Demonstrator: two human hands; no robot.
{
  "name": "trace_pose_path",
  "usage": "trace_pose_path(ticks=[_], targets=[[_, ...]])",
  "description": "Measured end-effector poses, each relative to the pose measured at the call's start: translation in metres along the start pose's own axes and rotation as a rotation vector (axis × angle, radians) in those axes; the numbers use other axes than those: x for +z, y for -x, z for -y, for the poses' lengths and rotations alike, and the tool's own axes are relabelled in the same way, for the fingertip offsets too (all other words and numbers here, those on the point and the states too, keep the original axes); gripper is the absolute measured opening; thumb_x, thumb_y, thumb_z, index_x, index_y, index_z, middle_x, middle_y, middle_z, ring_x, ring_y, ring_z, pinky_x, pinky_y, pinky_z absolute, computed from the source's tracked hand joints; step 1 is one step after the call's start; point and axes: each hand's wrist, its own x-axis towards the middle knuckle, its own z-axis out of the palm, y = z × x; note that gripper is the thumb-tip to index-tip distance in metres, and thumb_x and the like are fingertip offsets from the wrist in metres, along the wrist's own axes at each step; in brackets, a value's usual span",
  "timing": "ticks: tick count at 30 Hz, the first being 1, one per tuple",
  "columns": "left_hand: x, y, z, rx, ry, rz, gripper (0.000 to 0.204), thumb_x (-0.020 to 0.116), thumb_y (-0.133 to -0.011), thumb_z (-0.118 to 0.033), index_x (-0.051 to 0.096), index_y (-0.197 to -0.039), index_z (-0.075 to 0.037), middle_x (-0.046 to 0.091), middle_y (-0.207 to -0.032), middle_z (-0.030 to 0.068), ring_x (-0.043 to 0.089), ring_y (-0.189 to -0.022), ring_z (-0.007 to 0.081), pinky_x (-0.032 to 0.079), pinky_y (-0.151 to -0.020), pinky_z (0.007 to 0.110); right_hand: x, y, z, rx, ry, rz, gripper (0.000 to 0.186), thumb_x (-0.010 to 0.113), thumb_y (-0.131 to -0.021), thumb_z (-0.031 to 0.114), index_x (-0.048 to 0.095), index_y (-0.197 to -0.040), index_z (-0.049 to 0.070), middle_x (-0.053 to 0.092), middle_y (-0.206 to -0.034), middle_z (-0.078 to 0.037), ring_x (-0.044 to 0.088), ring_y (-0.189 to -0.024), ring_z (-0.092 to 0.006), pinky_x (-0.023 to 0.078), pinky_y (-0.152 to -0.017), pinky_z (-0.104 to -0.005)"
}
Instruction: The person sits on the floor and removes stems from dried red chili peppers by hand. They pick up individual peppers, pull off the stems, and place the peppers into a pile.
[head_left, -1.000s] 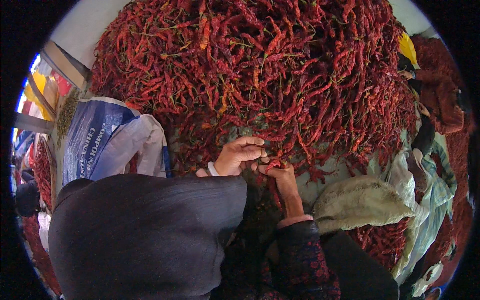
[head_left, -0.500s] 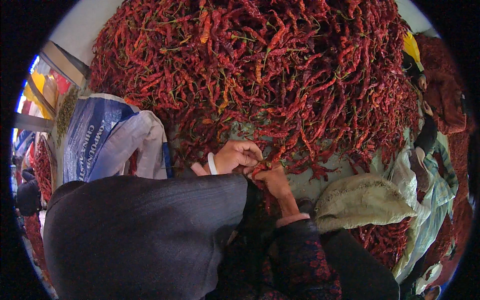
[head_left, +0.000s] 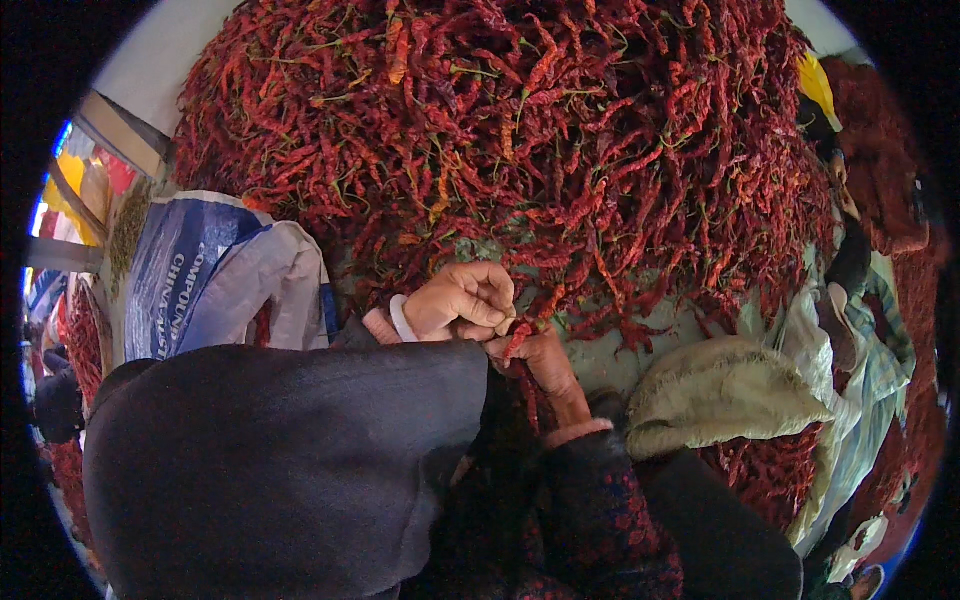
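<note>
Thin, wrinkled, dried red chilli (head_left: 516,341) gripped in right hand (head_left: 545,368), just beside left hand's (head_left: 462,302) fingertips | dark-red dried pods (head_left: 529,393) seen beside right wrist | large heap of green-stemmed dried red chillies (head_left: 520,150) piled beyond both hands

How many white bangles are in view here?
1: the white bangle is around the wrist of the left hand. Others may be hidden under clothing.

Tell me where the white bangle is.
In the head view, left of centre, the white bangle is around the wrist of the left hand, next to the pink cuff.
</note>
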Motion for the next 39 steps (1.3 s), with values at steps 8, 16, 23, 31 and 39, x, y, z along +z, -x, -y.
trace_pose_path(ticks=[8,16,23,31,39], targets=[[-0.002,0.010,-0.017,-0.075,-0.311,0.045,0.016,0.057,-0.066,0.008,0.052,-0.077,-0.003,0.055,-0.069,0.0060,0.045,-0.047,0.0081,0.033,-0.041,0.020,0.014,-0.004,0.003,0.062,-0.042,0.048,0.019,0.060,-0.062,-0.001,0.061,-0.082,0.000,0.061,-0.071,-0.004,0.053,-0.057,-0.0098,0.041,-0.052,-0.0227],[0.005,-0.008,-0.033,-0.156,-0.370,0.199,0.016,0.061,-0.066,0.003,0.053,-0.079,-0.003,0.056,-0.065,0.0072,0.043,-0.043,0.0073,0.032,-0.039,0.020,0.013,0.000,0.015,-0.048,0.052,-0.018,0.013,0.064,-0.063,0.002,0.061,-0.076,0.002,0.059,-0.068,-0.001,0.052,-0.059,-0.0090,0.042,-0.055,-0.0223],[0.016,-0.011,-0.043,-0.170,-0.411,0.179,0.018,0.052,-0.063,0.010,0.051,-0.078,-0.002,0.056,-0.067,0.0061,0.041,-0.043,0.0054,0.029,-0.038,0.018,0.006,0.001,0.025,-0.040,0.081,0.047,0.016,0.065,-0.062,0.003,0.059,-0.077,0.003,0.057,-0.066,0.000,0.050,-0.056,-0.0076,0.038,-0.050,-0.0210],[0.027,-0.003,-0.056,-0.104,-0.417,0.153,0.016,0.054,-0.066,0.007,0.052,-0.079,-0.001,0.055,-0.068,0.0077,0.042,-0.046,0.0070,0.031,-0.040,0.019,0.018,0.007,0.036,-0.061,-0.033,0.051,0.018,0.068,-0.060,0.004,0.060,-0.076,0.003,0.057,-0.066,0.000,0.050,-0.055,-0.0074,0.037,-0.049,-0.0201],[0.027,0.001,-0.036,0.126,-0.134,0.046,0.020,0.056,-0.074,0.000,0.049,-0.093,-0.002,0.055,-0.071,0.0096,0.043,-0.048,0.0091,0.032,-0.042,0.020,-0.002,0.001,0.023,-0.013,-0.187,-0.028,0.014,0.065,-0.063,0.006,0.060,-0.074,0.001,0.054,-0.058,-0.001,0.049,-0.049,-0.0085,0.036,-0.045,-0.0213]])
